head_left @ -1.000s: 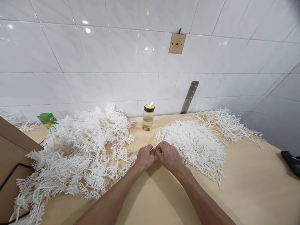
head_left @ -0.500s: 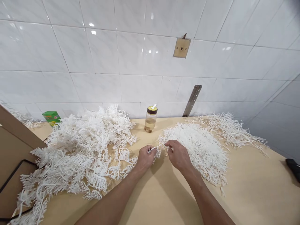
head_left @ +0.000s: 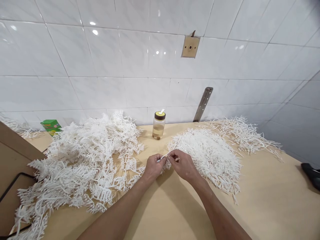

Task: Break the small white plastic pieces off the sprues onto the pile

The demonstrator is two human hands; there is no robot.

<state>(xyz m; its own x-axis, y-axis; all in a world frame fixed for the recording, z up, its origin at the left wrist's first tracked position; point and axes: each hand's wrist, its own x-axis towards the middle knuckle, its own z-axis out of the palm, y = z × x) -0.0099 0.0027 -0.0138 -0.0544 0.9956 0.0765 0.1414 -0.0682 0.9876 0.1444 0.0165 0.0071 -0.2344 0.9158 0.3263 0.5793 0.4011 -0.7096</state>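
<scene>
Between the fingers of my left hand (head_left: 154, 166) is a thin white branching strand (head_left: 163, 156), its stem pointing up and to the right. My right hand (head_left: 182, 164) meets it at the upper end, thumb and forefinger pinched there. Fine detail at the fingertips is too small to make out. A large heap of frilly white branching strands (head_left: 82, 160) lies to the left of my hands. Close on the right is a dense mound of short white pieces (head_left: 207, 156). Behind that mound lie longer, barer white stems (head_left: 246, 135).
A jar of yellowish liquid (head_left: 158, 126) with a dark-rimmed lid stands beyond my hands. At the left are a green box (head_left: 50, 126) and a brown panel (head_left: 17, 166). A metal bracket (head_left: 203, 104) rises by the tiled wall. A black object (head_left: 311, 175) sits at the right edge.
My right hand has moved left to my left hand, and its fingers have closed at the strand's end. The whole view has shifted slightly.
</scene>
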